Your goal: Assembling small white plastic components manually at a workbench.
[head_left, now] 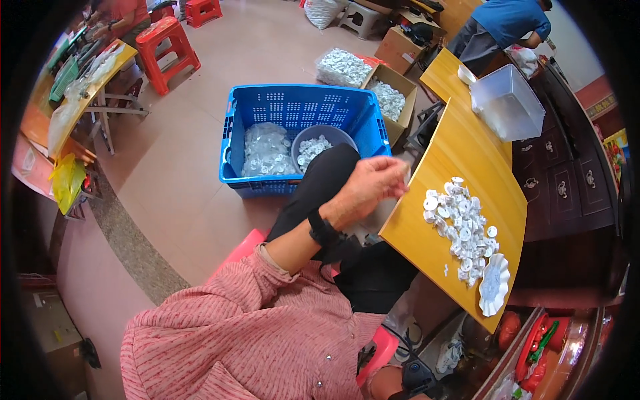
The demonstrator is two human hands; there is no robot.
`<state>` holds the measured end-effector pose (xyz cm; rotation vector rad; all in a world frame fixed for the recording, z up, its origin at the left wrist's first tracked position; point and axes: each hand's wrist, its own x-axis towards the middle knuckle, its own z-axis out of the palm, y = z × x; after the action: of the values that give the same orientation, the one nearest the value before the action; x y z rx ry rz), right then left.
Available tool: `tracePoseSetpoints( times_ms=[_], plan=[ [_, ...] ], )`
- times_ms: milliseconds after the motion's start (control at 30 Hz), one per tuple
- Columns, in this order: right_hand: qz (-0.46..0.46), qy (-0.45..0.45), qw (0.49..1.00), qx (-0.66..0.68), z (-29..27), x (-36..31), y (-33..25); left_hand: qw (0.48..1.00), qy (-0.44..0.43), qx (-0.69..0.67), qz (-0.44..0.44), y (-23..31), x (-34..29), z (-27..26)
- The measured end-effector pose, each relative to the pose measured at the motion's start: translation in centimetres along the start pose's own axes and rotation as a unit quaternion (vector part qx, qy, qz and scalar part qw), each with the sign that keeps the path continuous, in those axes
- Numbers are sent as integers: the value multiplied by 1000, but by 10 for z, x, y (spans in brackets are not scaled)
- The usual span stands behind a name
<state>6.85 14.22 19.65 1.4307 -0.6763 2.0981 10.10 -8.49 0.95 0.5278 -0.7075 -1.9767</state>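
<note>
My left hand [375, 185], with a black band on its wrist, is raised beside the left edge of the yellow wooden table [413, 213]. Its thumb and fingers are pinched together; anything between them is too small to make out. To the right of it, a pile of small round white plastic parts [460, 220] lies on the tabletop. A white scalloped dish [493, 285] with tiny pale pieces in it stands at the pile's near end. At the lower edge some bare skin and a dark strap show, but my right hand is out of sight.
A blue crate [233, 177] left of the table holds a bag of parts [265, 150] and a round grey tub [343, 135]. Behind stand a carton [410, 107] and a clear bag [341, 67] of white parts. A clear plastic bin [510, 100] sits on the table's far end, near a person in blue [510, 23].
</note>
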Motion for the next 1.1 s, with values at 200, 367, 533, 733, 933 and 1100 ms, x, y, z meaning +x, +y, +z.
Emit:
tracePoseSetpoints(
  times_ms=[200, 367, 533, 733, 933, 1100],
  plan=[
    [-133, -45, 972, -186, -14, 10, -1, 988, 96, 34, 115, 22, 72, -41],
    [-238, -87, 908, -333, -27, 18, 2, 980, 127, 90, 121, -8, 58, -26],
    [-332, -132, 813, -460, -35, 31, -6, 987, 74, 97, 106, -32, 0, 21],
    [-433, -168, 658, -593, -45, 39, -4, 989, -39, 118, 73, -35, -46, 41],
    [-485, -98, 558, -666, -44, 44, -11, 989, -91, 109, 44, -52, -62, 57],
    [-465, -141, 559, -672, -36, 39, -16, 984, -120, 128, 23, -57, -73, 65]
  ],
)
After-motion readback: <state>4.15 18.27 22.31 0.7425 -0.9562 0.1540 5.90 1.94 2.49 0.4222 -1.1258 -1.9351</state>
